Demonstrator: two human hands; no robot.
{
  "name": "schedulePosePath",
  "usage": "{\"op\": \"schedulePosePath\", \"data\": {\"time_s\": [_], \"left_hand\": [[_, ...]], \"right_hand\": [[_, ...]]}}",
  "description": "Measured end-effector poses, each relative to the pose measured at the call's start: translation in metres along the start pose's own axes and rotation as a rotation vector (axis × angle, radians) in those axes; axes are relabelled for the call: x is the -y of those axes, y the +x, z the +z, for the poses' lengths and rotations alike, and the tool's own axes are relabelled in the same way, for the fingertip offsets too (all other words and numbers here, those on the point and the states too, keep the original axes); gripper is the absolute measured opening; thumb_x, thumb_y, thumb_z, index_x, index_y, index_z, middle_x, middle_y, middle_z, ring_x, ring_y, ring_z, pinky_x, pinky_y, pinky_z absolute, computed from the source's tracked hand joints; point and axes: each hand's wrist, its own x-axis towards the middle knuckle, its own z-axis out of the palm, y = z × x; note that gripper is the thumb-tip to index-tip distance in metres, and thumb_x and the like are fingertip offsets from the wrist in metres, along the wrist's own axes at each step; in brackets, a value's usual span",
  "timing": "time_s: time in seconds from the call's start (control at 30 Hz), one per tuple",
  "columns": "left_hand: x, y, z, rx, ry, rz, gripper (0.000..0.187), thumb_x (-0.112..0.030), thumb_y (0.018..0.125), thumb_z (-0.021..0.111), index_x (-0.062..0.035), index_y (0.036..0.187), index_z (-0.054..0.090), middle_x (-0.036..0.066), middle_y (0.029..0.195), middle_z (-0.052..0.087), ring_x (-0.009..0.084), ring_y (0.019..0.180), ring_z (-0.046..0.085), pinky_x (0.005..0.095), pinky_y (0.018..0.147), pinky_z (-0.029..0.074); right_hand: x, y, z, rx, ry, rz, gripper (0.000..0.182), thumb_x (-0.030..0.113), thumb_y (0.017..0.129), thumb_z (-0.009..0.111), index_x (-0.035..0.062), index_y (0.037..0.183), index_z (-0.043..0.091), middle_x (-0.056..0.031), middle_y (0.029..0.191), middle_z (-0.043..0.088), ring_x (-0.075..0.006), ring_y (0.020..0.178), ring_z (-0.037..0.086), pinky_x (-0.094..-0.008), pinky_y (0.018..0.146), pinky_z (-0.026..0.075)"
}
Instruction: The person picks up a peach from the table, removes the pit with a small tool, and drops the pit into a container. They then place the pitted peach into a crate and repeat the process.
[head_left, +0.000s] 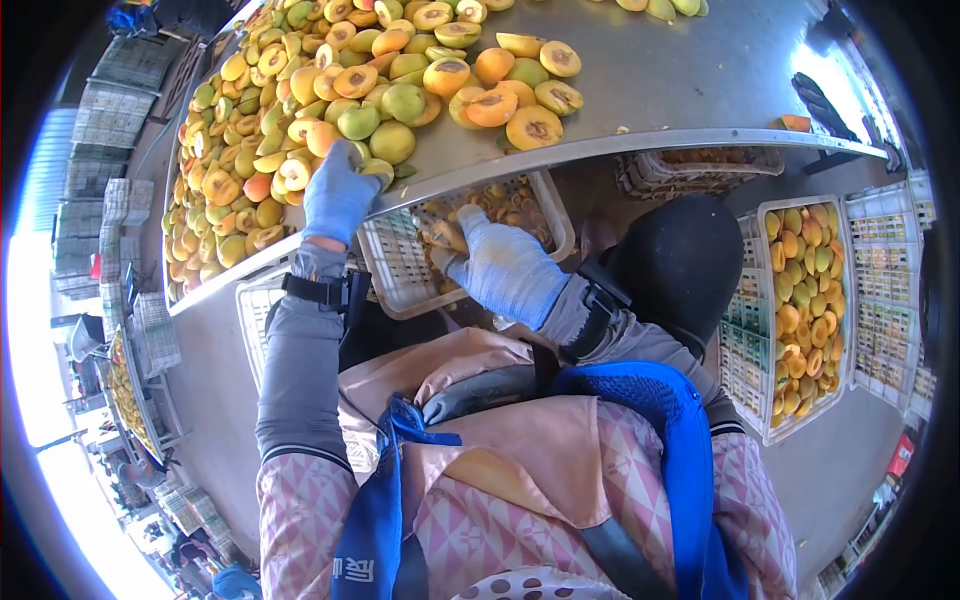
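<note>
My left hand (338, 195), in a blue glove, rests at the front edge of the metal table (680, 70), closed over a greenish fruit from the big pile of whole and halved apricots (300, 100). My right hand (505, 265), also gloved, reaches into the white plastic crate (395, 275) on my lap under the table edge, its fingers among halved fruit (500, 205) lying there. Whether it grips a piece is hidden.
A second white crate (745, 330) filled with halved fruit stands on the floor at right, next to a black round object (680, 260). Stacked empty crates (105, 120) line the left side. Another crate (690, 165) sits under the table.
</note>
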Motion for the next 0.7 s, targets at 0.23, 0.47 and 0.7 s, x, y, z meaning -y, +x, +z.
{"op": "schedulePosePath", "data": {"time_s": [0.23, 0.47, 0.7], "left_hand": [[-0.040, -0.069, -0.010, 0.153, -1.297, 0.030, 0.036, -0.024, 0.086, 0.065, -0.0011, 0.112, 0.056, 0.007, 0.097, 0.062, 0.0140, 0.081, 0.061, 0.0259, 0.064, 0.052], [-0.043, -0.095, -0.013, 0.281, -1.679, -0.062, 0.044, -0.047, 0.097, 0.048, -0.0065, 0.114, 0.053, 0.009, 0.098, 0.063, 0.0163, 0.084, 0.062, 0.0281, 0.069, 0.052], [-0.060, -0.099, -0.007, 0.023, -1.683, -0.124, 0.037, -0.043, 0.100, 0.044, -0.0086, 0.104, 0.057, 0.006, 0.091, 0.063, 0.0152, 0.081, 0.063, 0.0275, 0.068, 0.053]], "right_hand": [[0.009, 0.006, -0.003, -0.082, 0.447, -0.103, 0.037, 0.029, 0.095, 0.056, -0.0033, 0.113, 0.052, -0.0257, 0.088, 0.064, -0.0401, 0.084, 0.064, -0.0423, 0.072, 0.050], [0.025, 0.002, -0.006, -0.062, 0.743, -0.087, 0.037, 0.025, 0.095, 0.056, -0.0035, 0.117, 0.052, -0.0250, 0.089, 0.065, -0.0375, 0.086, 0.065, -0.0416, 0.074, 0.049], [0.022, 0.000, 0.000, -0.177, 0.246, -0.169, 0.036, 0.032, 0.093, 0.058, -0.0012, 0.108, 0.053, -0.0240, 0.076, 0.063, -0.0409, 0.073, 0.064, -0.0463, 0.063, 0.051]]}}
